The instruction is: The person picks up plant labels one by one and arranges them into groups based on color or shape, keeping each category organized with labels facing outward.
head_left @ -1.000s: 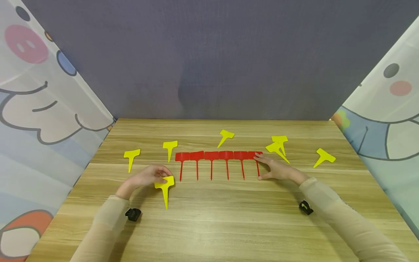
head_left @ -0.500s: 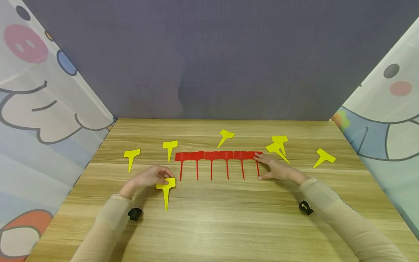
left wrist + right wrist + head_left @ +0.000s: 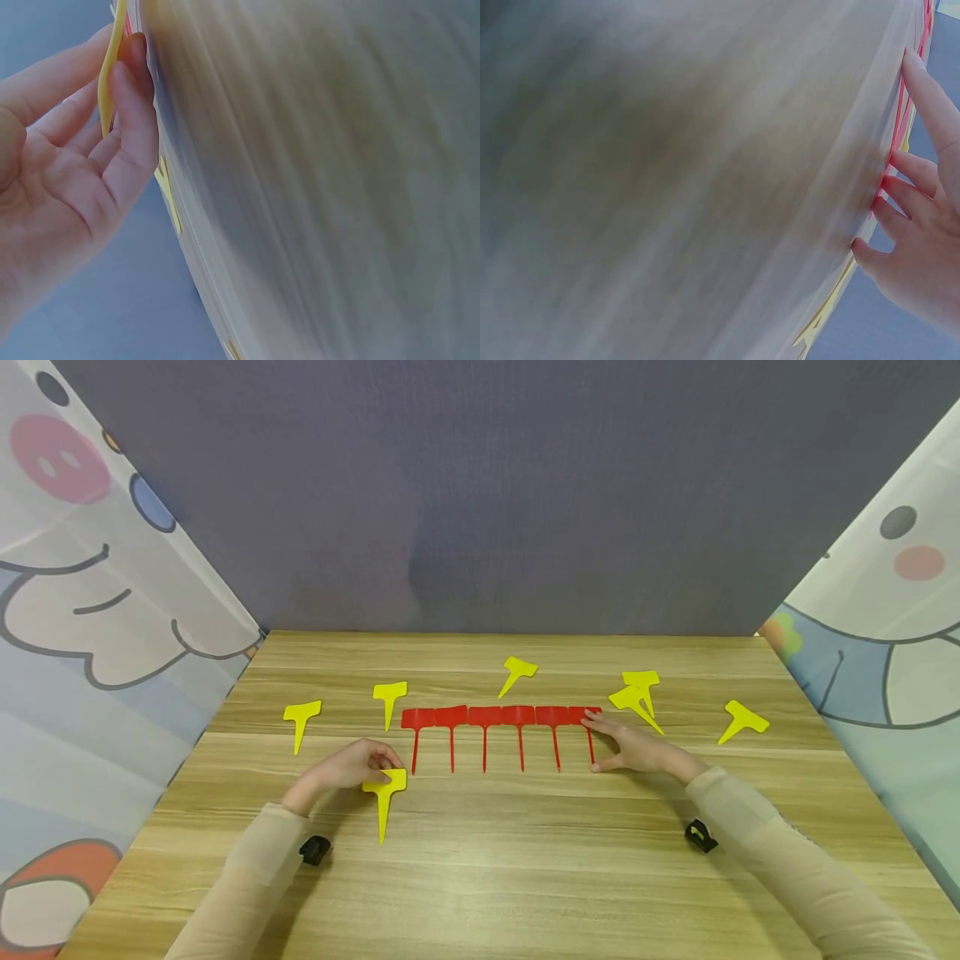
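Note:
My left hand (image 3: 352,767) pinches a yellow T-shaped plant label (image 3: 383,806) by its wide head, thumb in front, stem pointing toward me. In the left wrist view the label (image 3: 109,79) appears edge-on between thumb and fingers, raised off the table. Several red T-shaped plant labels (image 3: 485,717) form a row, heads side by side and thin stems toward me. At the row's right end, my right hand (image 3: 633,748) rests with spread, extended fingers on the last red label (image 3: 574,716), partly covering it. In the right wrist view, fingertips (image 3: 892,159) touch along the red edge.
More yellow labels lie scattered: two at the left (image 3: 302,718) (image 3: 389,695), one behind the row (image 3: 517,670), an overlapping pair (image 3: 637,700) and one at the far right (image 3: 741,718). A grey panel (image 3: 480,510) rises behind the wooden table (image 3: 480,877). Printed curtains flank both sides.
My left hand has shifted slightly right and toward me with the yellow label in its pinch. The right hand and the red row have stayed put.

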`<action>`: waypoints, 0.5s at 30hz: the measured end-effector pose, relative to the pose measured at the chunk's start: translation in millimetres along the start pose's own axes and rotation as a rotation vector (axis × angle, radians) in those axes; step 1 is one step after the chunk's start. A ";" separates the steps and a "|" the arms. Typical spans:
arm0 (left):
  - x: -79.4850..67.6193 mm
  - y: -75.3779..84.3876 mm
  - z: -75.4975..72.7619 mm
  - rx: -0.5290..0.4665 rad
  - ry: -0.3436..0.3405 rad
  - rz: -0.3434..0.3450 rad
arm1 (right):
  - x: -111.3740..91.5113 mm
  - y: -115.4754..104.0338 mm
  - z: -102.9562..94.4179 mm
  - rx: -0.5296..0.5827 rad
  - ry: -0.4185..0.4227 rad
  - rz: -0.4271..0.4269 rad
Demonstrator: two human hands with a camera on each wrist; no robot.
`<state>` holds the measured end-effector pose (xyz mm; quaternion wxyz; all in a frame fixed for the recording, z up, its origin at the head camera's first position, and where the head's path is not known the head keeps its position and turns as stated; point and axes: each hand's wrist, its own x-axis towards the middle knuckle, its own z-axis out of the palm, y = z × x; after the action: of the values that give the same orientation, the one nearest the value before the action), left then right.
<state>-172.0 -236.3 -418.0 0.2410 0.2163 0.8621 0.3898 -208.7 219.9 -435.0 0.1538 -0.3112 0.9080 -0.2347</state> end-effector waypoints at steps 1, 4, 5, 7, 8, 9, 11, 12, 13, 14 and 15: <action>0.4 -0.3 0.3 0.005 0.002 0.005 | -0.2 -0.3 -0.1 0.002 0.001 -0.001; 1.2 -1.1 1.0 0.021 0.004 0.016 | -0.3 -0.9 -0.3 0.000 0.007 -0.006; 1.3 -1.1 1.2 0.021 0.004 0.018 | -0.3 -0.9 -0.3 -0.009 0.009 -0.012; 1.1 -0.6 1.7 0.021 0.004 0.026 | -0.4 -1.2 -0.4 -0.007 0.014 -0.013; 1.0 0.0 2.0 0.019 0.004 0.027 | -0.5 -1.4 -0.3 -0.011 0.017 -0.016; 1.0 0.5 2.4 0.019 0.006 0.032 | -0.6 -1.5 -0.3 -0.017 0.018 -0.022; 1.1 1.3 3.4 0.027 0.010 0.041 | -0.5 -1.0 0.0 -0.018 0.021 -0.025; 1.2 2.0 3.9 0.037 0.015 0.043 | -0.5 -0.8 0.2 -0.016 0.021 -0.025; 1.3 2.5 4.6 0.047 0.021 0.039 | -0.6 -0.6 0.2 -0.020 0.021 -0.029; 1.5 2.7 5.0 0.060 0.026 0.043 | -0.5 -0.3 0.3 -0.024 0.022 -0.033; 1.8 3.0 5.5 0.075 0.033 0.042 | -0.6 -0.2 0.3 -0.022 0.021 -0.032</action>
<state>-169.7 -230.3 -419.3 0.2102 0.2369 0.8753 0.3655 -208.1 220.0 -435.1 0.1370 -0.3252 0.9069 -0.2303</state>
